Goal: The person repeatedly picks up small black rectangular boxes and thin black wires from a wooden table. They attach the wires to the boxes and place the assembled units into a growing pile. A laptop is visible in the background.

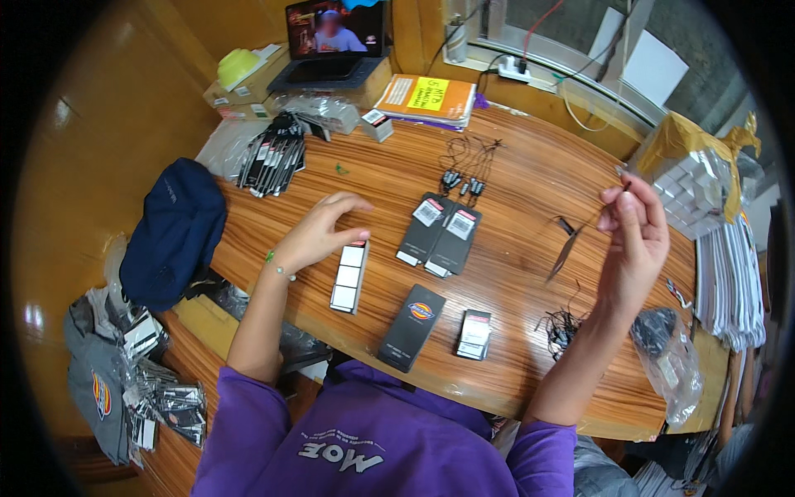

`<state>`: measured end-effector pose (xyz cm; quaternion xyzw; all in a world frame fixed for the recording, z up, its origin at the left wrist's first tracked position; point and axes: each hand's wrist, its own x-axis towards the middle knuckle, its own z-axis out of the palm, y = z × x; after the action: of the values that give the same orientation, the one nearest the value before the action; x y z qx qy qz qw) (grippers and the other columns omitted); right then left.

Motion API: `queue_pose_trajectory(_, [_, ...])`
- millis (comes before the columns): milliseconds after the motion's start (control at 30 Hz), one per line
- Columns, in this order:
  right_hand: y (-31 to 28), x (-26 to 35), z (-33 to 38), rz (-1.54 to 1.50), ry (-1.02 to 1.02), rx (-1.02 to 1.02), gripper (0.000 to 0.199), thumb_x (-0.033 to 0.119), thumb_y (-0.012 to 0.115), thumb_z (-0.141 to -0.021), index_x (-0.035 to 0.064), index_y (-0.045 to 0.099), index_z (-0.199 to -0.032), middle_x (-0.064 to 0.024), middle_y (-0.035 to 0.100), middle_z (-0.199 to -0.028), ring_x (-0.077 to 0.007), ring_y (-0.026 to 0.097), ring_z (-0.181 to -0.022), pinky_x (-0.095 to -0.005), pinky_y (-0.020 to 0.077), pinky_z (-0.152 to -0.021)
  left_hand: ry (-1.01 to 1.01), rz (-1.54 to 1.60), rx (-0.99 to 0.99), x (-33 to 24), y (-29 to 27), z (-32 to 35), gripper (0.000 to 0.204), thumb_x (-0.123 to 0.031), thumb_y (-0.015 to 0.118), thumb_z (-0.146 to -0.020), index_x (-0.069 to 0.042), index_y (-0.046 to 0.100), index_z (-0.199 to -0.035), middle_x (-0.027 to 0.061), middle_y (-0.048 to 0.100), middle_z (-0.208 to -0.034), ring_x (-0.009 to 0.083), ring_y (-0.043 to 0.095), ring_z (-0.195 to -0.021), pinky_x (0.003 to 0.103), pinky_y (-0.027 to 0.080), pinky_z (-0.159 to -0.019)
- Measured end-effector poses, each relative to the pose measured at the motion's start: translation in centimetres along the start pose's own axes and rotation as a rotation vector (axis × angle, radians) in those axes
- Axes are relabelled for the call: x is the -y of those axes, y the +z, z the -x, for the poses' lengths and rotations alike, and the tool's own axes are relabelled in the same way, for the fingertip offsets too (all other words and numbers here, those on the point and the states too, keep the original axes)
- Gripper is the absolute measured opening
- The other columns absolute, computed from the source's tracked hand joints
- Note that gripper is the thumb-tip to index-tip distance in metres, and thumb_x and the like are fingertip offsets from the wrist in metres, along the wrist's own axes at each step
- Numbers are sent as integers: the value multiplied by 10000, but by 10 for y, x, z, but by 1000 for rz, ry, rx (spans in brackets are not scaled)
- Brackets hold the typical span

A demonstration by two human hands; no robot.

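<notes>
We have our right hand [633, 224] raised over the right part of the table [522, 215], fingers and thumb pinched on a black cord [586, 225]. From it hangs a thin dark tag [563, 255], seen almost edge-on, in the air between the middle of the table and its right edge. Our left hand [327, 228] is released, its thumb and fingers parted, over the left part of the table; the thumb is at the upper end of a slim stack with white labels [348, 277], and we cannot tell whether they touch.

In the middle of the table, two dark tag piles [439, 240] with barcode stickers lie side by side, their looped cords [472, 161] spreading toward the far edge. Closer to us, by the near edge, we see a black tag stack [412, 327] with a coloured emblem, and just right of it a small white-labelled stack [474, 335]. A tangle of black strings [563, 331] lies beside our right forearm, toward the near right corner, where a clear plastic bag [675, 369] rests. A fanned bundle of tags [272, 157] lies toward the far left corner, and a small pale box [377, 126] stands near the far edge beside an orange folder [426, 99].
</notes>
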<state>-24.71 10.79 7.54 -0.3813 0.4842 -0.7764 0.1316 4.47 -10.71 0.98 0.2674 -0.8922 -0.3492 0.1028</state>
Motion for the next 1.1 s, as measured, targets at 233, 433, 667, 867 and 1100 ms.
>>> queue_pose_trajectory(233, [2, -13, -6, 20, -15, -24, 112, 71, 576, -851, -13, 592, -923, -95, 625, -852, -122, 586, -774, -232, 435, -688, -132, 69, -73, 51, 28, 38, 609, -268, 736, -686, -53, 510, -1210, 142, 494, -1184, 280, 457, -1125, 353, 363, -960])
queue_pose_trajectory(433, [8, -18, -2, -74, 58, 53, 110, 74, 579, -849, -6, 596, -922, -82, 624, -868, -130, 590, -819, -227, 437, -742, -59, -49, -302, 46, 34, 40, 460, -141, 739, -678, -45, 577, -1097, 113, 542, -1075, 222, 510, -1006, 306, 397, -896])
queue_pose_trajectory(667, [27, -11, 9, 114, 108, 126, 89, 10, 608, -805, -15, 622, -889, -59, 630, -822, -102, 594, -761, -215, 462, -710, -111, 559, -286, -20, 14, 20, 292, 23, 629, -777, -2, 544, -1055, 14, 620, -780, 65, 581, -748, 193, 465, -662])
queue_pose_trajectory(867, [43, -15, 17, 161, 54, 207, 216, -3, 634, -752, 3, 559, -955, -21, 599, -790, -73, 567, -743, -203, 403, -654, 248, 466, -463, -128, 26, -43, 216, 23, 677, -738, -1, 576, -927, 28, 619, -833, 83, 598, -757, 203, 480, -672])
queue_pose_trajectory(1100, [41, -11, 16, 315, -42, 139, 251, -24, 614, -736, 12, 495, -954, -41, 585, -682, -95, 545, -644, -237, 415, -640, 425, 432, -418, -159, 54, -65, 180, -3, 688, -732, 12, 619, -897, 55, 647, -815, 91, 610, -701, 209, 489, -615])
